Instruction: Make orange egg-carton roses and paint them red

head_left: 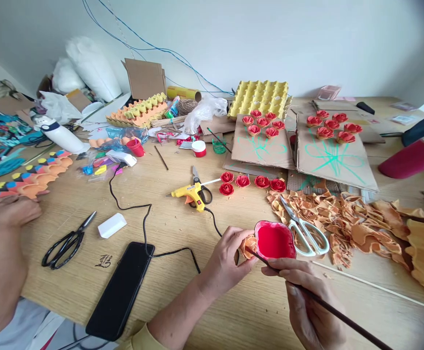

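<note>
Between the fingers of my left hand [229,257] is an orange carton flower [249,247], upright beside a cup of red paint [274,240]. My right hand [308,296] grips a dark thin paintbrush [337,313], its tip touching the flower. The right fingers also lie against the near edge of the paint cup. Several red flowers [243,181] sit on the table beyond, near a yellow glue gun [193,194]. White-handled scissors [304,231] lie right of the cup.
Another person's hands [15,211] rest at the left edge by a painted carton strip [33,176]. Black scissors [69,240], a phone [122,291] and a cable lie left. Orange scraps [343,221] cover the right. Cardboard sheets [333,163] bearing red flowers stand behind, near a red bottle [412,153].
</note>
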